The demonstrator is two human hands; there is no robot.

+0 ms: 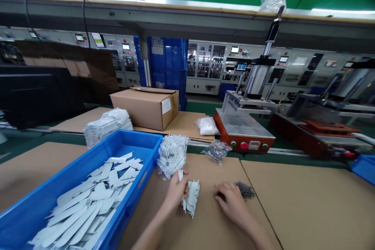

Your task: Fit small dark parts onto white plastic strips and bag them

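White part (180, 175) — partly hidden by left hand (176, 190).

The left forearm (154, 224) and right forearm (254, 229), both bare, angle inward from below. The left hand (175, 189) is curled in a grip; the right hand (233, 199) hangs palm down, fingers (225, 186) bent, thumb spread below them, well apart from the left.

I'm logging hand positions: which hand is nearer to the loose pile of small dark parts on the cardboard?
Right. The right hand is at the left edge of the loose pile; the left hand is farther left, holding a pale piece.
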